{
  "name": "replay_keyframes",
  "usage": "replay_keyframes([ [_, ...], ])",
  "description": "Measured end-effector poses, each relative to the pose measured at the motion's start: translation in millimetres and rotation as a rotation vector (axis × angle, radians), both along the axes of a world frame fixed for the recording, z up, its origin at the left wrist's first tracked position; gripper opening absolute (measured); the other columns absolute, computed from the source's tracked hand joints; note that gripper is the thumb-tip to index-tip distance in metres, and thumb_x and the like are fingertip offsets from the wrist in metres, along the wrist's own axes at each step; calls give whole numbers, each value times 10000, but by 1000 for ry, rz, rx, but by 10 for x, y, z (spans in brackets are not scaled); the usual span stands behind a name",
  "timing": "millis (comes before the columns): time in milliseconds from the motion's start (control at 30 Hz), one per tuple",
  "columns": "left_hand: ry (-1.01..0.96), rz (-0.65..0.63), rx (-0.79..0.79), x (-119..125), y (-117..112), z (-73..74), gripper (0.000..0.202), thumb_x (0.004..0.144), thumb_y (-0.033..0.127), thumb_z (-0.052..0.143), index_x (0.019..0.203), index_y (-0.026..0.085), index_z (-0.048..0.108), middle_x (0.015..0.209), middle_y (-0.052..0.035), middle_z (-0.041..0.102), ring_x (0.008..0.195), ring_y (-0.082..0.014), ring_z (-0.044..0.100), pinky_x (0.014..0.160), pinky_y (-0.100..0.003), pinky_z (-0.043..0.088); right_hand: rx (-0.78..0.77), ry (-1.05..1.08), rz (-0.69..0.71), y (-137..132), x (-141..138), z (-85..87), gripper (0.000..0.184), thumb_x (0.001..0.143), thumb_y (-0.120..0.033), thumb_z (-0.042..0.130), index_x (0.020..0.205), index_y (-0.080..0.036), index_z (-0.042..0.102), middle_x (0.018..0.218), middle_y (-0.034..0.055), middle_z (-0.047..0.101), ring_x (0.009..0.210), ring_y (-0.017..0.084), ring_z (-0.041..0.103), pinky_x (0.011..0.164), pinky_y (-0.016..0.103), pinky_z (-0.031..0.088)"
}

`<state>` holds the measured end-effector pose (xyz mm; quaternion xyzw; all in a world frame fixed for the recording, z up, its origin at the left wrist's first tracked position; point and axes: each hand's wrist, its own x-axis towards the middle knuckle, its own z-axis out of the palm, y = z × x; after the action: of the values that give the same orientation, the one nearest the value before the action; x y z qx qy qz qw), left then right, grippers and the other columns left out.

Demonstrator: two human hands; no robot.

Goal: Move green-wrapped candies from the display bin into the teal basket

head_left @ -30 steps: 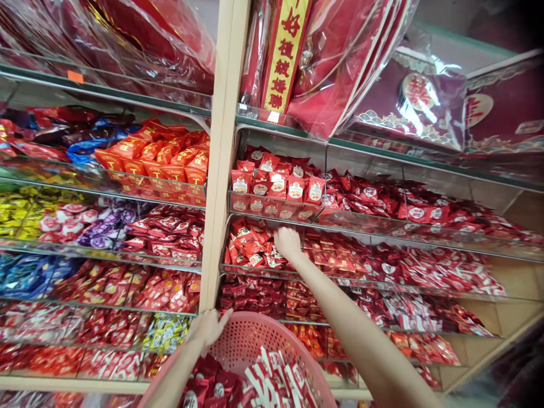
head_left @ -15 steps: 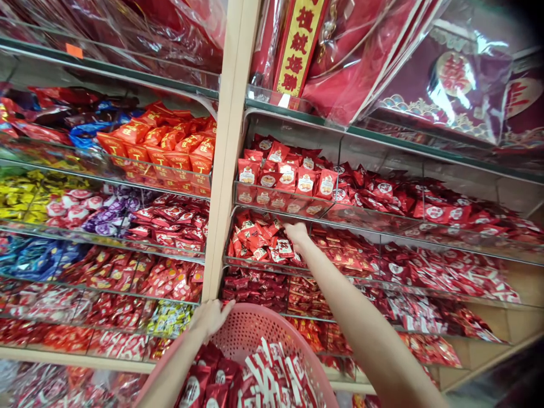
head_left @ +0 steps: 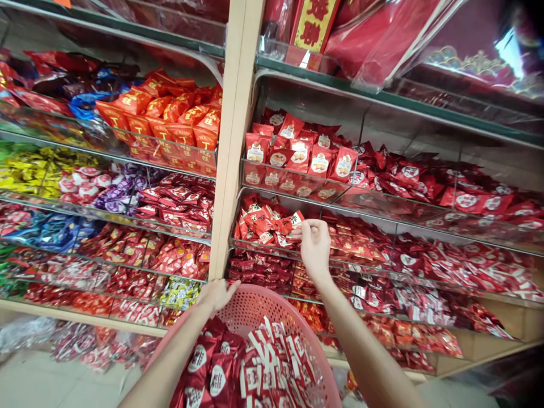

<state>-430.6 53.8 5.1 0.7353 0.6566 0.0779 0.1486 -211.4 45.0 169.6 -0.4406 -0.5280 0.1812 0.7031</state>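
My right hand [head_left: 315, 249] is closed in a pinch at the front of a shelf compartment, its fingertips on a small red and white wrapped packet [head_left: 295, 222]. Behind it lies a pile of similar red packets [head_left: 259, 220]. My left hand [head_left: 216, 296] grips the far left rim of a pink perforated plastic basket [head_left: 263, 297], thumb pointing right and fingers partly hidden, close to the wooden post. Inside the basket are dark red packets with white ovals [head_left: 217, 377] on the left and many red and white slim packets [head_left: 272, 368] on the right.
A pale wooden post [head_left: 238, 113] divides the shelves. Clear lips [head_left: 293, 184] edge compartments of wrapped sweets, including orange-red packets [head_left: 170, 110] at left and yellow sweets [head_left: 181, 293] lower down. Plastic-wrapped red goods [head_left: 382, 39] hang over above. Tiled floor [head_left: 38, 379] shows below left.
My right hand has drawn back from the pile towards me, now pinching a packet. My left hand stays at the basket rim. The view has tipped downward, showing more of the floor.
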Motion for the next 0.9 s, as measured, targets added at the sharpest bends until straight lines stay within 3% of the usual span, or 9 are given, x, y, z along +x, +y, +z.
replay_keyframes([
  [100,12,1,-2,-2,6,-9,788,802,695,129,770,143,692,837,-189,686,843,-310,642,709,-368,457,26,-84,15,-331,-95,-265,146,869,-328,462,932,-197,453,771,5,589,667,109,599,652,253,490],
  [200,17,-7,2,-1,12,-20,805,798,701,116,775,136,690,828,-194,685,835,-305,644,700,-358,457,-170,-293,265,-480,-189,-647,122,884,-309,430,919,-201,477,756,2,576,664,113,578,636,242,461],
  [300,16,-14,13,6,8,-23,818,790,714,98,755,146,685,823,-190,687,829,-304,645,693,-355,458,-360,-524,492,-454,-250,-1061,127,890,-280,390,855,-206,487,681,-21,545,628,113,547,616,233,424],
  [467,-1,-8,2,6,-12,-3,821,787,720,89,745,156,685,828,-182,692,832,-290,649,712,-345,458,-500,-781,602,-317,-313,-1558,125,849,-178,376,762,-196,464,618,-41,496,547,98,463,551,213,350],
  [667,6,-2,25,1,-7,1,838,770,744,96,750,147,684,814,-181,690,826,-315,650,670,-355,463,-600,-1070,529,-233,-390,-1817,229,809,-82,362,956,-176,510,602,-47,456,527,89,400,511,198,289],
  [900,19,-11,17,4,8,-9,826,776,737,103,769,152,686,823,-175,692,824,-300,650,676,-349,461,-664,-1158,487,-180,-454,-1938,303,750,-70,461,1021,-182,541,674,-5,531,637,130,484,570,222,327],
])
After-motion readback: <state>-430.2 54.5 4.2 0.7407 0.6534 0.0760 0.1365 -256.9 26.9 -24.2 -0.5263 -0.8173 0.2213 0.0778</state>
